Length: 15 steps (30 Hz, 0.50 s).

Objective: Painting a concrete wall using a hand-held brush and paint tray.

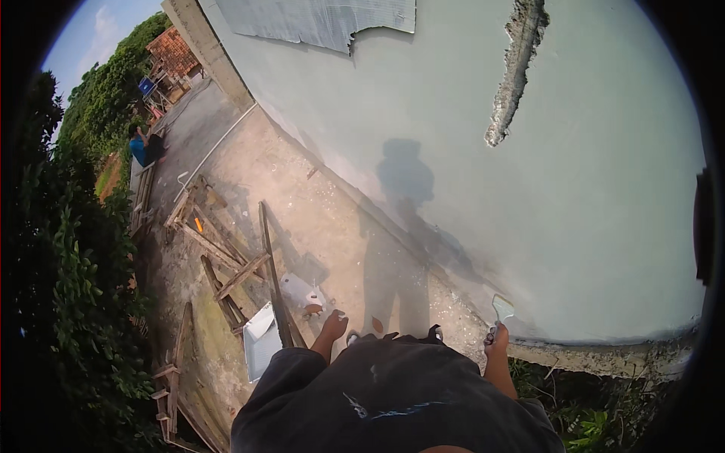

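A paintbrush [502, 306] with pale bristles is gripped in my right hand [496, 339], held close to the base of a pale green wall [589, 211]. Its bristle end is at or very near the wall surface; I cannot tell whether it touches. My left hand [334, 325] hangs lower in front of me with its fingers curled in, and nothing shows in it. Nearest to that hand are a whitish flat container [302, 291] on the ground and a white paint tray [261, 355] beside a wooden plank.
Wooden frames and planks [240, 273] lie to the left, with an orange-handled tool [198, 225] among them. A long-poled paint roller [183, 178] rests farther off. A rough groove [517, 72] cuts the wall. Another person [143, 146] sits far left; plants border the ledge.
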Motion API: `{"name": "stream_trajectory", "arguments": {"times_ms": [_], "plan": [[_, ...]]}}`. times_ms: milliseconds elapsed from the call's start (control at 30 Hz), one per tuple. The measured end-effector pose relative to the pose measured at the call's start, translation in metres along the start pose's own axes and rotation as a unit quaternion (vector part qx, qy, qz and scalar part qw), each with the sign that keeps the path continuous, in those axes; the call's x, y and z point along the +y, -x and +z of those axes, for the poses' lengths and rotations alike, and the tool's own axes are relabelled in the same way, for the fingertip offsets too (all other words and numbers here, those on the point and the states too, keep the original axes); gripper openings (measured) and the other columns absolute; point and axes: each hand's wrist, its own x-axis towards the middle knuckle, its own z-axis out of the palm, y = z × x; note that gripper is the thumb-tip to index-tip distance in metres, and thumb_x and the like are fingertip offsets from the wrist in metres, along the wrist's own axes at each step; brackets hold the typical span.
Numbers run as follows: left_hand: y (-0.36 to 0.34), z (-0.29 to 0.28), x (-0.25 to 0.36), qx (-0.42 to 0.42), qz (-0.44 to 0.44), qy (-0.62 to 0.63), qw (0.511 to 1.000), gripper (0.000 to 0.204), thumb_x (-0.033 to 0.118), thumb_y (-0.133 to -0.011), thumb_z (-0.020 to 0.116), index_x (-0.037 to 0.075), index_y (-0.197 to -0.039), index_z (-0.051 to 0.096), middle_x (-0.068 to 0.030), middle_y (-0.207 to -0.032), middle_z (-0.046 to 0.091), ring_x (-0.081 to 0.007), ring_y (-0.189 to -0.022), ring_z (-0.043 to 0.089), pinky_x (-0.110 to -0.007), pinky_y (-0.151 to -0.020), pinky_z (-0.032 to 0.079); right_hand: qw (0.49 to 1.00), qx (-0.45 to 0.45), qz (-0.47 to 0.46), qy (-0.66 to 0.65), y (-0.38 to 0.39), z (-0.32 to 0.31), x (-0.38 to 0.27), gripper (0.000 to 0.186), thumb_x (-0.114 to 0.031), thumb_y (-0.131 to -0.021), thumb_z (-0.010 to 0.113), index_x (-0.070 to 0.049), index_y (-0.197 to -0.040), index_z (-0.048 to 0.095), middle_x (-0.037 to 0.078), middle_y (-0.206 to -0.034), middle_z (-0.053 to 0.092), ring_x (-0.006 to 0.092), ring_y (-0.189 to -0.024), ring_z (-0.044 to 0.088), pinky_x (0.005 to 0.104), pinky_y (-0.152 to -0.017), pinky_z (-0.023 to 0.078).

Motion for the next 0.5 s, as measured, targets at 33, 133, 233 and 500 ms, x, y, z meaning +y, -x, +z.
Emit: {"name": "stream_trajectory", "arguments": {"times_ms": [33, 133, 233, 500], "plan": [[0.001, -0.003, -0.005, 0.008, -0.005, 0.022, 1.0, 0.036, 0.026, -0.082, 0.057, 0.002, -0.108, 0.052, -0.025, -0.098, 0.061, -0.0382, -0.096, 0.058, -0.042, -0.083, 0.045, 1.0, -0.024, 0.007, 0.013, 0.005, 0.017, 0.003, 0.008, -0.025, -0.088, 0.049, -0.018, -0.089, 0.049, -0.003, -0.057, 0.038, 0.0089, -0.038, 0.03, 0.0238, -0.035, 0.02], [0.012, -0.019, -0.036, 0.045, -0.019, 0.069, 0.996, 0.035, 0.026, -0.082, 0.055, 0.002, -0.107, 0.05, -0.0256, -0.097, 0.06, -0.0399, -0.096, 0.057, -0.042, -0.082, 0.046, 0.99, -0.123, -0.005, 0.075, 0.032, 0.081, 0.024, 0.01, -0.025, -0.088, 0.048, -0.017, -0.093, 0.049, -0.002, -0.057, 0.039, 0.0087, -0.038, 0.031, 0.0233, -0.034, 0.021], [0.032, -0.044, -0.064, 0.115, -0.033, 0.132, 0.984, 0.031, 0.024, -0.086, 0.052, -0.001, -0.104, 0.05, -0.0227, -0.099, 0.06, -0.0373, -0.099, 0.056, -0.041, -0.082, 0.044, 0.972, -0.18, -0.01, 0.153, 0.068, 0.148, 0.047, 0.013, -0.023, -0.088, 0.047, -0.013, -0.097, 0.049, -0.001, -0.057, 0.04, 0.0088, -0.039, 0.033, 0.0223, -0.034, 0.023], [0.102, -0.136, -0.159, 0.484, -0.111, 0.048, 0.866, 0.021, 0.009, -0.078, 0.055, 0.004, -0.098, 0.055, -0.0167, -0.089, 0.058, -0.0362, -0.086, 0.053, -0.045, -0.074, 0.042, 0.884, -0.333, -0.033, 0.326, 0.164, 0.299, 0.12, 0.014, -0.016, -0.089, 0.046, -0.007, -0.098, 0.05, 0.001, -0.053, 0.042, 0.0092, -0.037, 0.036, 0.0223, -0.034, 0.027]]}}
